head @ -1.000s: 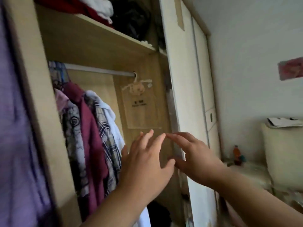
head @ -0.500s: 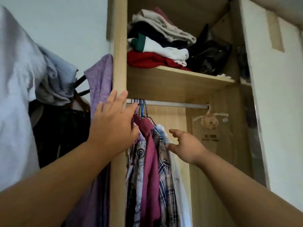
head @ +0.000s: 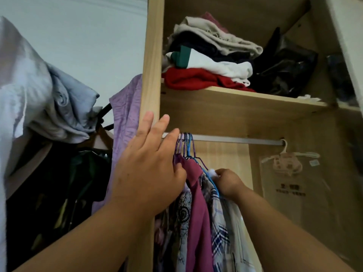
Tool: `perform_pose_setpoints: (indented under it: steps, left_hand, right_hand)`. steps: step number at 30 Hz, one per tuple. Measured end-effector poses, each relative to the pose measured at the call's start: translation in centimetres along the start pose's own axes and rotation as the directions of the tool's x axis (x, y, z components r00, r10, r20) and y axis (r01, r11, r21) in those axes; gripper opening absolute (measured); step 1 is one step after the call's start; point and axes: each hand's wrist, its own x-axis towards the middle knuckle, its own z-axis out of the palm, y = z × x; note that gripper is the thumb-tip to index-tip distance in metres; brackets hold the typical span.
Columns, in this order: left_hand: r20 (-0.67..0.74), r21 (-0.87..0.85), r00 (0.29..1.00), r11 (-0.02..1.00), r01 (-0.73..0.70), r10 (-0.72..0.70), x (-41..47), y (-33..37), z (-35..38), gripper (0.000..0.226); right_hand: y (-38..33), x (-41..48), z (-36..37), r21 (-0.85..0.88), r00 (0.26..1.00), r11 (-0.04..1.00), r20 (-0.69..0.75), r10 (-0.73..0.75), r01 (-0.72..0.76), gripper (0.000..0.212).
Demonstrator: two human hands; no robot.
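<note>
Just below the rail [head: 235, 139], the right hand [head: 227, 182] keeps a pinching grip on the blue hanger [head: 210, 179], seemingly to free it, while the left hand [head: 149, 169], grip wide, steadies the neighbouring hooks [head: 185, 143] at the rail's left end.

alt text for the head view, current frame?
A person's right hand grips the shoulder of a blue hanger among shirts hanging at the left end of a wardrobe rail, while the open left hand reaches to the hanger hooks. On the shelf above sit folded clothes.
</note>
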Motion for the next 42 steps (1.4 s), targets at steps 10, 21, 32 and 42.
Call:
perform_pose_setpoints:
  steps: [10, 21, 32, 42]
  left_hand:
    - [-0.052, -0.030, 0.999, 0.999, -0.018, 0.016, 0.0, -0.2, 0.4, 0.052]
    - [-0.064, -0.050, 0.998, 0.998, -0.033, 0.030, -0.1, -0.1, 0.3, 0.052]
    - [0.040, 0.045, 0.999, 0.999, 0.019, -0.020, -0.3, 0.7, -0.1, 0.049]
    - [0.395, -0.646, 0.896, 0.755, 0.111, 0.206, -4.6, 14.5, 3.5, 0.058]
  right_hand:
    - [1.1, 3.3, -1.3, -0.034, 0.978, 0.995, -0.188, 0.089, -0.097, 0.031]
    - [6.3, 0.3, -7.1, -0.012, 0.898, 0.999, -0.439, 0.035, -0.045, 0.033]
    - [10.3, -14.0, -16.8, -0.118, 0.839, 0.993, -0.542, -0.056, -0.010, 0.032]
    - [7.7, -31.1, -22.4, -0.175, 0.904, 0.971, -0.422, 0.075, -0.163, 0.021]
